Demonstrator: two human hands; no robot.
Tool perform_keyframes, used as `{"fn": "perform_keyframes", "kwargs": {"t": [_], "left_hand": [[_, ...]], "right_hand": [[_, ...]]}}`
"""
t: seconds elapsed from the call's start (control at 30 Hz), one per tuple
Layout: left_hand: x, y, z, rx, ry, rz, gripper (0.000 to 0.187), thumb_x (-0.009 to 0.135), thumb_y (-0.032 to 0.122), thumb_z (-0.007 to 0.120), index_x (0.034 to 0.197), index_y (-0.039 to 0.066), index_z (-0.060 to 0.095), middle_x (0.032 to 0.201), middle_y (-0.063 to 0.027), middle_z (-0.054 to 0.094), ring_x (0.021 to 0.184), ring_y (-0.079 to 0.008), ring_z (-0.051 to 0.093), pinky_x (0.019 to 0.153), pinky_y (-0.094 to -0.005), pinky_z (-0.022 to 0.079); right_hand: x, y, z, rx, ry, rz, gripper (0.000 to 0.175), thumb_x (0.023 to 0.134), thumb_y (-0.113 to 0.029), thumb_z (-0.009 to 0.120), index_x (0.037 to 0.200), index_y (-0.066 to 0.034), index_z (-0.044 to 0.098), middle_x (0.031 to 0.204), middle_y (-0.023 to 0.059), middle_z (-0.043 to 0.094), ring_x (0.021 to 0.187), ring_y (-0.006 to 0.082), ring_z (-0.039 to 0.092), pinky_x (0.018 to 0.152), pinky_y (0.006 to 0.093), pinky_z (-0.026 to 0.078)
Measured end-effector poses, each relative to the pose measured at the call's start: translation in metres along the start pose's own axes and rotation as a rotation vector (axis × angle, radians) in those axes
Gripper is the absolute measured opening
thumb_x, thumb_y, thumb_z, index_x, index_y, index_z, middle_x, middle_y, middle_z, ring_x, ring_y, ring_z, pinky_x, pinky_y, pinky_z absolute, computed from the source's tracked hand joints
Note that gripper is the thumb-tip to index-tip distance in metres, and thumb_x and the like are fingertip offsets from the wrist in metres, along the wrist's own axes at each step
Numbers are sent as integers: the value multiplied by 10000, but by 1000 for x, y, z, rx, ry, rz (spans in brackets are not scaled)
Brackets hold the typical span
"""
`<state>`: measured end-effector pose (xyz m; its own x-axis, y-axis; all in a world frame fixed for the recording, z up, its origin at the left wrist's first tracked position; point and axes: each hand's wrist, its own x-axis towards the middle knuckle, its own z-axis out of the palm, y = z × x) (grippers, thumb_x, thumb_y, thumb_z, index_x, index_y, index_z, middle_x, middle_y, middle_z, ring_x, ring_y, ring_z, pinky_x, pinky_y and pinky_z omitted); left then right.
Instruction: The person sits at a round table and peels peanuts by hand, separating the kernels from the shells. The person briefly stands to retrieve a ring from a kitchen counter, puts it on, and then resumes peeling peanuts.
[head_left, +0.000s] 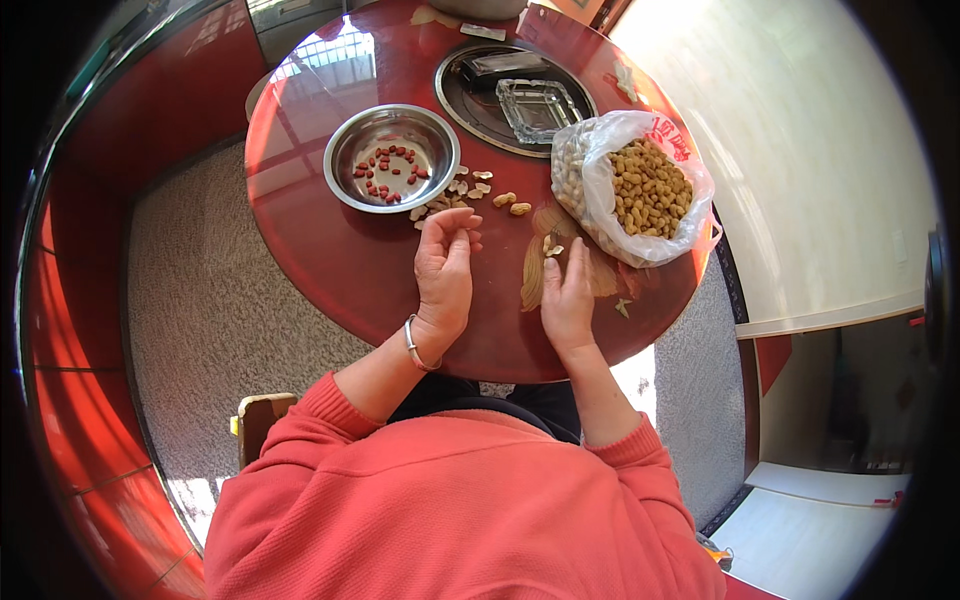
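Observation:
My left hand (445, 266), with a bangle at its wrist, is over the table just in front of a heap of empty peanut shells (448, 201). Its fingers curl inward, and whether anything lies in them is hidden. To its upper left stands a steel bowl (337, 187) with several red-skinned peanut kernels (384, 166) on its bottom. My right hand (568, 300) has thumb and fingers apart, with broken shell pieces (553, 247) by the thumb tip. Beyond it a white plastic bag (596, 180) gapes, full of unshelled peanuts (649, 187). Two whole peanuts (513, 203) lie between heap and bag.
A glass ashtray (538, 111) and a dark box (504, 66) rest on a round dark tray (465, 112) at the back of the red round table (330, 262). Crumpled tissue (625, 81) lies at the right rim. A chair corner (262, 424) shows at lower left.

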<state>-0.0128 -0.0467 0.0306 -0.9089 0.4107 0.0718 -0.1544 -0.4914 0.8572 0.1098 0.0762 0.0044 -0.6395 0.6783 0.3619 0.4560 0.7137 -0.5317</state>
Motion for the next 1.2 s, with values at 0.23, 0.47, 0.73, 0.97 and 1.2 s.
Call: {"fn": "perform_keyframes", "kwargs": {"t": [0.23,0.47,0.73,0.97,1.2], "left_hand": [[-3,-13,-7,105,14,68,167,971,-17,442,1065,51,562,1007,-27,588,864,-86,532,803,-233,465],[3,-18,-12,281,-49,189,120,934,-34,489,962,43,577,942,-41,598,851,-114,549,767,-248,465],[2,-9,-1,1018,-495,602,109,784,0,614,875,59,628,848,-93,613,812,-305,541,769,-394,429],[20,-10,-5,1035,-367,611,116,817,-21,575,918,22,614,922,-129,624,911,-332,570,834,-406,442],[17,-20,-4,890,-252,572,184,839,-58,524,1006,14,556,952,-153,593,918,-349,569,820,-419,460]], "right_hand": [[8,-52,52,151,-73,-163,586,982,-234,475,1427,92,276,1455,288,339,1375,426,291,1153,476,179],[35,-64,41,357,138,-361,331,903,-38,563,1234,-38,562,1218,153,587,1131,321,547,951,386,443],[65,-16,31,-34,192,-309,277,760,-109,704,1033,-134,665,991,30,628,958,255,551,848,401,422],[56,-12,32,-37,226,-351,216,765,-139,712,971,-142,649,917,26,617,900,252,557,771,403,430],[52,-28,31,-72,163,-371,210,808,-235,685,984,-133,632,914,46,613,873,257,566,759,404,435]]}}
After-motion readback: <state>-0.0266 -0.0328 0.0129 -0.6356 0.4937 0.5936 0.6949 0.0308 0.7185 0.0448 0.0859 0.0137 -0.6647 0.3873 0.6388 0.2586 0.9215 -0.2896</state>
